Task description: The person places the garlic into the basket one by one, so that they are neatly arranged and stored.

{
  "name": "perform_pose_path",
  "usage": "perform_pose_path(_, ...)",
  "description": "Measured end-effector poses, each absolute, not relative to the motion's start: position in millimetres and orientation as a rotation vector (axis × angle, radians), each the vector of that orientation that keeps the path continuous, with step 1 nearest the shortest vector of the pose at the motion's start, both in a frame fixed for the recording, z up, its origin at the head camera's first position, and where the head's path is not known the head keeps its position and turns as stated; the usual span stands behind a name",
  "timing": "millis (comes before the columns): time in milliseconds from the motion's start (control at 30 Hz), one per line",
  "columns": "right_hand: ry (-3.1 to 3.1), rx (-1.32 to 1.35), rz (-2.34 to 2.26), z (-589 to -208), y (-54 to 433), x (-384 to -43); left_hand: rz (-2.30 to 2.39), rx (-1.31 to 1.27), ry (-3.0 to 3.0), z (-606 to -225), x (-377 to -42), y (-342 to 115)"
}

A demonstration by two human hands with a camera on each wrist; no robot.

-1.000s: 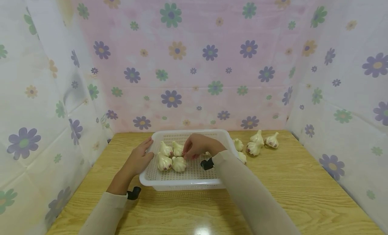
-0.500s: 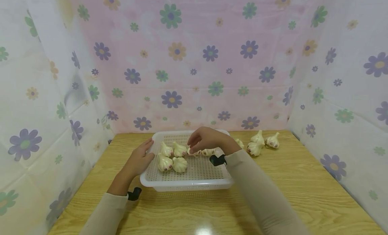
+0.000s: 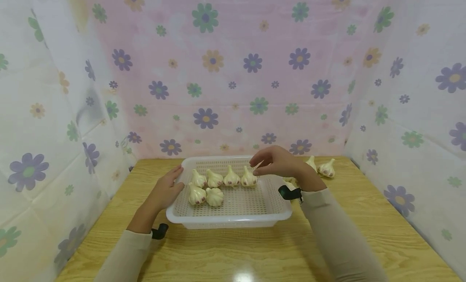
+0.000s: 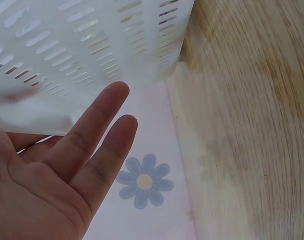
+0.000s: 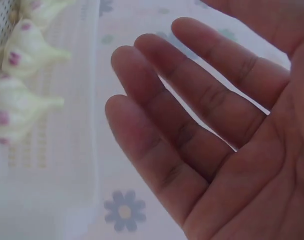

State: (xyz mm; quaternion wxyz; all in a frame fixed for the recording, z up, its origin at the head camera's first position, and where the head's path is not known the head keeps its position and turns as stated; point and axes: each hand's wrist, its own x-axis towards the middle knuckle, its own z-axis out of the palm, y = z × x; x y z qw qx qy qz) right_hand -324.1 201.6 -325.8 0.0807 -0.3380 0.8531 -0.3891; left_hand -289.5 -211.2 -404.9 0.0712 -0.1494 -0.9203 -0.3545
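Observation:
A white perforated plastic basket stands on the table, with several garlic bulbs inside, most in a row along its back half. My left hand rests against the basket's left rim; its fingers look straight in the left wrist view and touch the rim. Over the basket's back right side hovers my right hand, just right of the rightmost garlic bulb of that row. Nothing is held in it, and its fingers are spread and slightly bent in the right wrist view.
More garlic bulbs lie on the wooden table to the right of the basket, some hidden behind my right hand and wrist. A flowered cloth hangs at the back and both sides.
My right hand has lifted from the basket's middle and moved right, uncovering the two right bulbs of the back row, which now stand upright. The left hand stays at the rim.

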Motion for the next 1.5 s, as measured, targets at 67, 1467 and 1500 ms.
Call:
perform_pose_path(67, 2.568, -0.99, -1.193, -327.4, 211.2, -320.6, -1.074, -0.451, -2.77, -404.2, -289.3, -211.9)
perform_pose_path(1467, 2.684, -0.537, -1.325, -422.2, 314.7, -311.8, -1.099, -0.431, -2.778, -404.9, -290.6, -220.8)
perform_pose_path(1500, 2.676, -0.539, -1.33, -423.0, 314.2, -311.9, -1.098, -0.432, -2.777, -404.7, -290.5, -220.8)
